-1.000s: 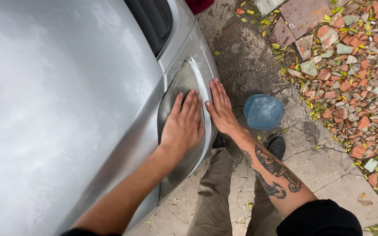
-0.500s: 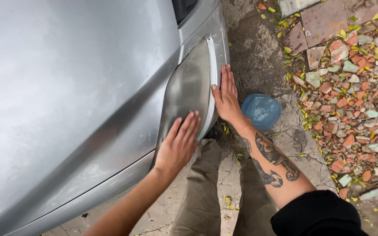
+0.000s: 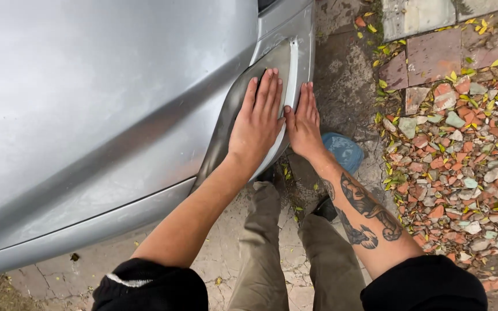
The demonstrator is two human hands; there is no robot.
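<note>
Flat grips [image 3: 259,124] on cloudy grey headlight [image 3: 234,109]

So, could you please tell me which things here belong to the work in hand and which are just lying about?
In use:
- left hand, flat on the headlight
- right hand, flat at the headlight's outer edge
- silver car

Lying about:
- blue tub on the ground beside the right wrist
- broken tile pieces
- yellow leaves

Your view's soft, even daylight, no hard shadows; dull sheen on the silver car hood [image 3: 99,98]; everything sharp, slight edge stretch.
</note>
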